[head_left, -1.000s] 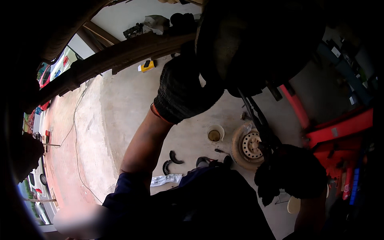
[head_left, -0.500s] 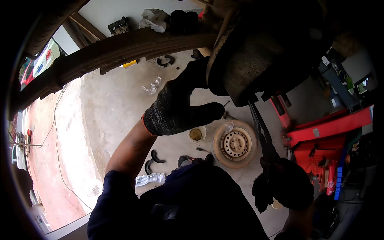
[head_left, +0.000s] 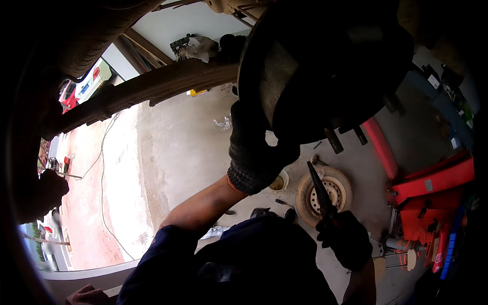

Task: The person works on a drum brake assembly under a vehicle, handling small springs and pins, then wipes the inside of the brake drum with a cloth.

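Observation:
Overhead is a dark round wheel hub assembly (head_left: 330,71) with studs (head_left: 334,140) at its lower edge. My left hand (head_left: 254,157), in a black knit glove, grips the lower left edge of this part; its upper fingers are hard to make out against the dark metal. My right hand (head_left: 344,239), also gloved, is closed on long-nosed pliers (head_left: 319,185), whose tip points up and sits below the studs, apart from them.
A rusty leaf spring (head_left: 127,91) crosses the upper left. On the floor below are a wheel (head_left: 310,213), a bucket (head_left: 279,184) and a cable (head_left: 104,198). A red lift arm (head_left: 432,180) is at the right. Parked cars (head_left: 91,81) show outside at the left.
The pliers have dropped away from the underside of the hub. My left thumb, spread apart half a second ago, is back up at the part's edge. The whole view has shifted slightly.

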{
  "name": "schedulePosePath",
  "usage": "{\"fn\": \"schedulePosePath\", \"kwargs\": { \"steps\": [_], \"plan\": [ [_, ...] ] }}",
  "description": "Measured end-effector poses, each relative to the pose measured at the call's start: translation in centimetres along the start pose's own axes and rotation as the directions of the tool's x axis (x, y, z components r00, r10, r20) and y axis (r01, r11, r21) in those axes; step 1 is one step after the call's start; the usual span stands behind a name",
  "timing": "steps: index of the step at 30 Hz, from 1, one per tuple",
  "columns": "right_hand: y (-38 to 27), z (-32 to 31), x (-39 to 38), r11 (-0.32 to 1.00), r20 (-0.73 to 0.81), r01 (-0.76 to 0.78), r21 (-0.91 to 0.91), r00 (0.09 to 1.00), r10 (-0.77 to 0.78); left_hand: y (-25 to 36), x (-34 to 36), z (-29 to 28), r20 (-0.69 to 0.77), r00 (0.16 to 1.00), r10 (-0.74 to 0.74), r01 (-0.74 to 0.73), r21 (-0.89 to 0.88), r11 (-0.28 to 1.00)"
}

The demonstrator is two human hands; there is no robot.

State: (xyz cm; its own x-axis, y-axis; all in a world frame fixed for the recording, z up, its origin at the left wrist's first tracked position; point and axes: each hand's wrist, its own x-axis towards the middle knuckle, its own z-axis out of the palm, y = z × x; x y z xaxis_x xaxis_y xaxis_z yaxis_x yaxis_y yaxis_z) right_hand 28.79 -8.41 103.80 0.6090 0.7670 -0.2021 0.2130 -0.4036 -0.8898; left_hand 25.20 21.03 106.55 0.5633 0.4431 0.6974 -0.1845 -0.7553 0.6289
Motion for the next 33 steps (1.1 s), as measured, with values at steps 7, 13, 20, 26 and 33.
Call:
{"fn": "schedulePosePath", "kwargs": {
  "steps": [7,13,20,26,33],
  "plan": [
    [1.4,-2.3,2.6,0.993,0.204,0.119,-0.008,0.972,-0.115,2.6,0.8,-2.6,0.236,0.927,-0.291,0.321,-0.103,0.941],
    [5.0,-4.8,2.8,0.964,0.238,0.231,-0.132,0.951,-0.196,4.4,1.2,-0.5,0.040,0.954,-0.296,0.298,-0.049,0.953],
    [9.8,-4.7,5.4,0.928,0.302,0.281,-0.246,0.932,-0.202,2.1,-0.6,-1.2,-0.085,0.961,-0.263,0.243,-0.193,0.951],
    [12.0,-3.8,6.0,0.941,0.321,0.256,-0.223,0.930,-0.177,2.4,-1.4,-0.7,0.016,0.998,-0.056,0.056,-0.035,0.998],
    [10.7,-2.8,5.0,0.922,0.382,0.228,-0.313,0.919,-0.097,5.2,1.1,0.3,-0.117,0.947,-0.298,0.284,-0.120,0.951]
  ]
}}
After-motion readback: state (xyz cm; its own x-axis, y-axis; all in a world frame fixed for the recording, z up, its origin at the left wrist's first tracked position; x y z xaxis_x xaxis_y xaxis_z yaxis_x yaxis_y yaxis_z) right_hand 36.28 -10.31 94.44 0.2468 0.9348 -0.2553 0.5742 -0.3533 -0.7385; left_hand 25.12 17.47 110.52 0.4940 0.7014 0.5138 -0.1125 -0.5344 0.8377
